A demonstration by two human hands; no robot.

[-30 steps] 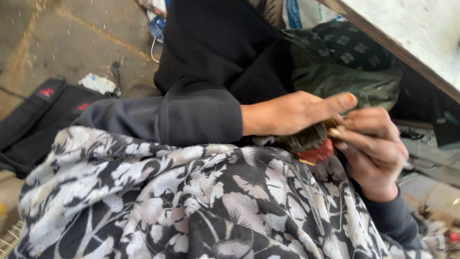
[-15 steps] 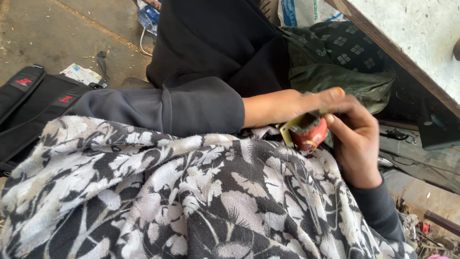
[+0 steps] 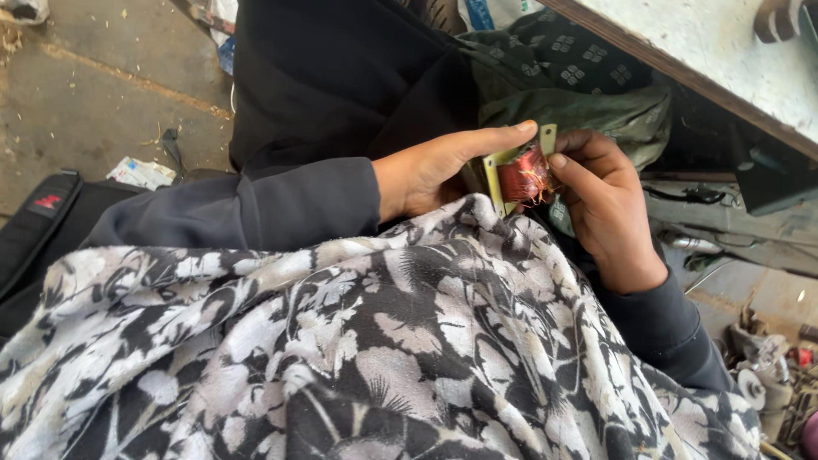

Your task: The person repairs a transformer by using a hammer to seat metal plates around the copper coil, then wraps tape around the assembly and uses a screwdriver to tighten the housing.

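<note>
A small coil of reddish copper wire [image 3: 522, 175] on a yellowish metal frame sits between my two hands, just above a black-and-white floral cloth [image 3: 366, 349] that covers my lap. My left hand [image 3: 439, 170] reaches in from the left in a dark sleeve, its fingers stretched along the coil's far side and touching the frame. My right hand [image 3: 601, 200] grips the coil from the right with thumb and fingers curled on it. The coil's lower part is hidden behind the cloth.
A black bag [image 3: 38, 230] lies on the concrete floor at left, with a crumpled paper [image 3: 141, 173] beside it. A green patterned cloth [image 3: 579, 85] lies under a bench edge [image 3: 682, 77] at upper right. Metal parts and tools [image 3: 767, 375] litter the floor at right.
The coil has risen out of the cloth and now shows clearly between my hands. The view has shifted, so the hands sit higher and the bag further left.
</note>
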